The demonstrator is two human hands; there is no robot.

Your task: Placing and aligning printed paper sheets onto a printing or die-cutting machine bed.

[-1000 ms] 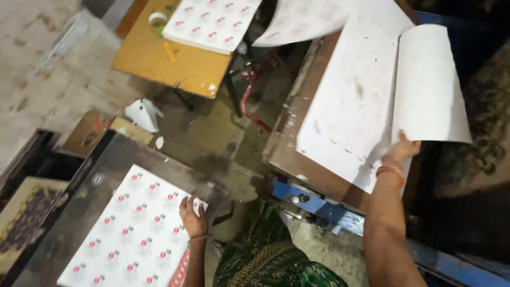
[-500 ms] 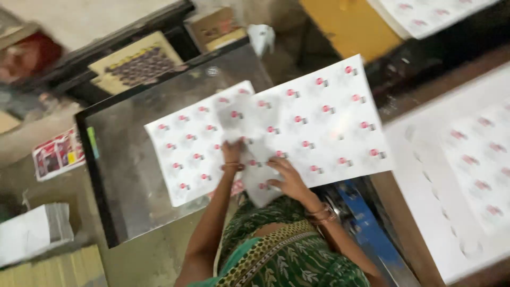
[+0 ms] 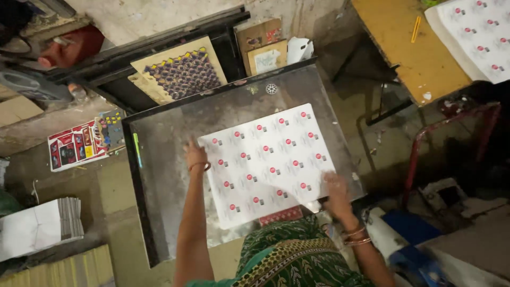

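Note:
A white printed sheet (image 3: pixel 268 165) with rows of small red marks lies flat on a grey metal plate (image 3: pixel 164 175). My left hand (image 3: pixel 195 155) rests with fingers spread on the sheet's left edge. My right hand (image 3: pixel 336 192) presses flat on the sheet's near right corner. Neither hand grips anything. A red-patterned piece (image 3: pixel 280 216) peeks out under the sheet's near edge.
A wooden die board (image 3: pixel 180 72) with a dark honeycomb pattern sits behind the plate. A yellow table (image 3: pixel 411 50) with more printed sheets (image 3: pixel 478 34) stands at the far right. Paper stacks (image 3: pixel 40 226) lie at the left. A red metal frame (image 3: pixel 451 138) stands on the right.
The view has swung from the right-hand table to the metal plate. The sheet that I carried now lies flat on the plate, and both hands have moved out to its edges.

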